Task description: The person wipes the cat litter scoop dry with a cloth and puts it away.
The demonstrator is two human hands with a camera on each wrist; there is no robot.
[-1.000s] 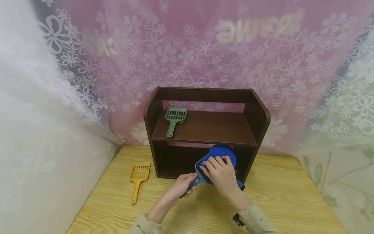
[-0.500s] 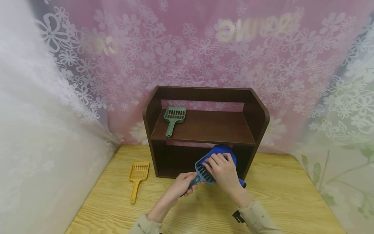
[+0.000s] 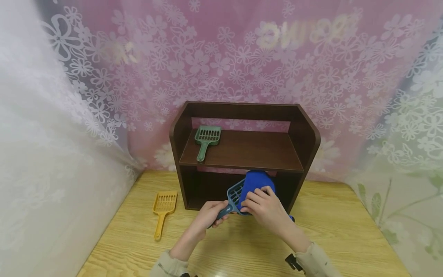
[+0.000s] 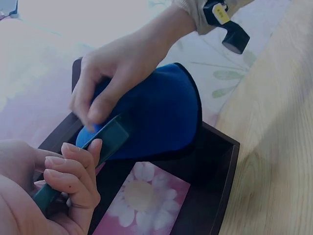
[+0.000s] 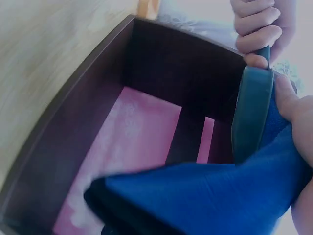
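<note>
In the head view my left hand [image 3: 209,215] grips the handle of a blue-grey slotted litter scoop [image 3: 230,209], held up before the lower shelf. My right hand [image 3: 264,207] holds a blue cloth [image 3: 257,182] against the right side of the scoop's head, covering part of its slots. Black edging runs along the cloth [image 4: 171,107] in the left wrist view, where my left fingers curl round the handle. Seen from the right wrist, the scoop's side [image 5: 252,112] stands beside the draped cloth [image 5: 210,196]; much of the right hand is out of frame there.
A dark brown two-tier shelf [image 3: 256,150] stands at the back of the wooden table [image 3: 332,231]. On its upper board lies a green litter scoop [image 3: 203,151]. A yellow litter scoop [image 3: 162,211] lies on the table at left. Flowered curtains [image 3: 225,69] surround the table.
The scoop has shifted slightly left and tilted with my left hand. My right hand has moved the cloth across the scoop's head, which now shows slots on its left side.
</note>
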